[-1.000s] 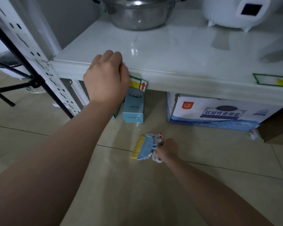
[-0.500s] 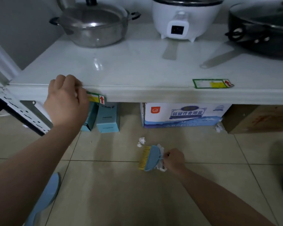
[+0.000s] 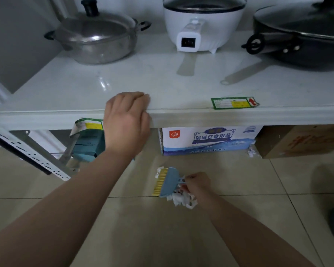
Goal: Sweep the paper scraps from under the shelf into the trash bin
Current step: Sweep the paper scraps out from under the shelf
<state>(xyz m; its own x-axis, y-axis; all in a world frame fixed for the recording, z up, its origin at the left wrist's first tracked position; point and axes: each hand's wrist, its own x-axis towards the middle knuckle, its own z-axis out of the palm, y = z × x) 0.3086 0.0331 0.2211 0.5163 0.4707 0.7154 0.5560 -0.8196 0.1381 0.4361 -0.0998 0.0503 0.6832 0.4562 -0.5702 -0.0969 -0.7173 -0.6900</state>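
My right hand [image 3: 198, 185] grips the handle of a small blue brush [image 3: 167, 182] with yellow bristles, low over the tiled floor in front of the shelf. White crumpled paper scraps [image 3: 181, 199] lie bunched under the brush and my fingers, and a small scrap [image 3: 159, 170] shows at the bristle tips. Another scrap [image 3: 252, 151] sits by the corner of the white and blue box, under the shelf. My left hand [image 3: 126, 124] rests curled over the front edge of the white shelf [image 3: 181, 114]. No trash bin can be seen.
Under the shelf stand a white and blue box [image 3: 208, 140], a brown carton [image 3: 301, 141] and a teal box [image 3: 87, 145]. On the shelf sit a steel pot [image 3: 96, 39], a white cooker [image 3: 202, 26] and a black wok [image 3: 305, 35]. A perforated shelf leg [image 3: 27, 151] slants at left.
The view has pulled back and shifted, showing more of the shelf top. My left hand has slid rightward along the shelf edge. The brush has drawn the scraps a little toward me.
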